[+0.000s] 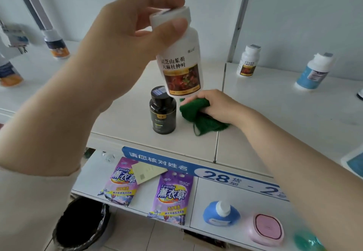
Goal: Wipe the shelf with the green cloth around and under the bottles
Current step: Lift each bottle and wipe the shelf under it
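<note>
My left hand grips the white cap of a white bottle and holds it lifted above the white shelf. Under it a black bottle stands upright on the shelf. Just right of the black bottle, my right hand clutches the bunched green cloth, which lies on the shelf surface. The cloth nearly touches the black bottle.
More bottles stand on the shelf: a white one and a blue-labelled one at the back right, two at the far left. The lower shelf holds purple detergent bags, a blue bottle and a pink box. A black bin stands below.
</note>
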Motion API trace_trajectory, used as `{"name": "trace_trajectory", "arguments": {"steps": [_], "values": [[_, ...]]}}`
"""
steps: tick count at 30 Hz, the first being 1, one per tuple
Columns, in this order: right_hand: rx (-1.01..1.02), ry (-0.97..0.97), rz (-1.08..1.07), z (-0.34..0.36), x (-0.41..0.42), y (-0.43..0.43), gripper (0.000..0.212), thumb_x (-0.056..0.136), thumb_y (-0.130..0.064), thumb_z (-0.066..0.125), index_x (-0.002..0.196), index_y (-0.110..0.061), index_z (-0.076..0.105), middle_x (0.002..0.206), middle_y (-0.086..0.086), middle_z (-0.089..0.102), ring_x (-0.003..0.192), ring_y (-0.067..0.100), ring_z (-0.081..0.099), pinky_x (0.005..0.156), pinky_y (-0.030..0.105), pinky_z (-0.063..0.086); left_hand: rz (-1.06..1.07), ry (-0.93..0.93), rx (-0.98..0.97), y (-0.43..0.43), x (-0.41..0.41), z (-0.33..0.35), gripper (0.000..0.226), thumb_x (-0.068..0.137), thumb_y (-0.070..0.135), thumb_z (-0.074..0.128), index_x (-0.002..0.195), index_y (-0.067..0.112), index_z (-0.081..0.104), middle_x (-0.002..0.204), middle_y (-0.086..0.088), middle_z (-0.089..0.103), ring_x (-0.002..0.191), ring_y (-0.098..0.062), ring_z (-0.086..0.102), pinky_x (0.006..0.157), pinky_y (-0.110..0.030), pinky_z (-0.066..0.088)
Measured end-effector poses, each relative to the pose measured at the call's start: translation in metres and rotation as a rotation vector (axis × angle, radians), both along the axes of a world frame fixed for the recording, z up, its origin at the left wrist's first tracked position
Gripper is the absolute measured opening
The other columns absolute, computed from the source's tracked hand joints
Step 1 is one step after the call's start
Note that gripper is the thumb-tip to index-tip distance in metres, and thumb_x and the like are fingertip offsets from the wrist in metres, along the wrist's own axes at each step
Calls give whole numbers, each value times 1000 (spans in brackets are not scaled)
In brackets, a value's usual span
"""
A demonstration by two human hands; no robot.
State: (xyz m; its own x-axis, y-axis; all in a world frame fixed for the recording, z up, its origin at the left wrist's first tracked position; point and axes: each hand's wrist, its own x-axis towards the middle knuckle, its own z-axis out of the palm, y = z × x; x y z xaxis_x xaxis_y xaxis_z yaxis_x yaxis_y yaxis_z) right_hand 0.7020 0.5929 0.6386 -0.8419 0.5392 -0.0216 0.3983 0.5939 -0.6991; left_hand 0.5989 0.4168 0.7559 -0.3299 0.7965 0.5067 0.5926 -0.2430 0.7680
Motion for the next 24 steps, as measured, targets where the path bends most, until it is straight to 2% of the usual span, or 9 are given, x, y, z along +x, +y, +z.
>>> {"name": "trace_trajectory", "arguments": {"steps": [3, 7, 10, 13, 16, 18, 20, 22, 24], "values": [[-14, -33, 105, 1, 16, -13, 53, 79, 12, 46, 95, -34, 65, 119, 3, 63, 113, 19, 54, 106, 37, 37, -30, -14, 10, 2, 3, 0, 15, 89, 31, 55, 103, 36, 54, 109, 10, 65, 98, -3, 64, 73, -14, 52], [-113, -20, 167, 5, 37, -40, 62, 75, 21, 44, 85, -37, 63, 116, 0, 64, 117, 16, 55, 109, 34, 35, -87, -61, -10, 9, 8, -6, 17, 82, 34, 57, 98, 37, 56, 106, 7, 67, 95, -7, 67, 87, -32, 55], [-245, -82, 258, 10, 70, -70, 56, 77, 19, 44, 83, -32, 66, 107, -9, 65, 111, 8, 59, 96, 17, 44, -121, -92, -24, 17, 15, -9, 19, 79, 36, 57, 98, 39, 56, 106, 8, 67, 95, -3, 67, 88, -35, 55], [-362, -83, 312, 24, 105, -90, 51, 78, 17, 48, 83, -28, 71, 104, -2, 71, 105, 11, 64, 91, 20, 50, -186, -104, -35, 27, 26, -14, 19, 82, 31, 60, 100, 36, 56, 107, 9, 66, 98, -7, 66, 86, -26, 54], [-420, 184, -19, 36, 131, -74, 53, 78, 22, 48, 83, -25, 72, 100, 3, 73, 100, 15, 66, 89, 26, 53, -236, -85, -60, 35, 42, -23, 20, 87, 26, 59, 105, 32, 54, 105, 18, 63, 100, -8, 64, 82, -17, 53], [-265, 293, -333, 36, 143, -50, 46, 81, 14, 51, 87, -28, 68, 98, -4, 71, 89, 8, 65, 86, 18, 52, -255, -58, -92, 41, 50, -32, 22, 87, 26, 58, 108, 32, 53, 107, 17, 61, 103, -10, 62, 86, -22, 53], [-79, 242, -510, 27, 145, -29, 44, 83, 8, 51, 95, -32, 65, 97, -12, 65, 86, -3, 59, 79, 2, 46, -273, -39, -133, 47, 57, -40, 24, 87, 27, 58, 109, 31, 52, 112, 12, 60, 106, -12, 60, 90, -29, 52], [-3, 152, -588, 11, 144, -20, 48, 82, 7, 49, 105, -33, 64, 103, -11, 62, 96, 5, 58, 81, 9, 43, -282, -28, -160, 52, 63, -46, 24, 87, 27, 58, 109, 32, 51, 111, 12, 59, 107, -13, 59, 90, -30, 52], [46, 75, -559, 2, 139, -29, 52, 80, 6, 47, 103, -38, 64, 103, -11, 61, 98, 9, 56, 83, 15, 40, -286, -24, -165, 55, 67, -51, 24, 86, 26, 58, 109, 31, 50, 108, 13, 57, 106, -14, 59, 89, -31, 52]]}}
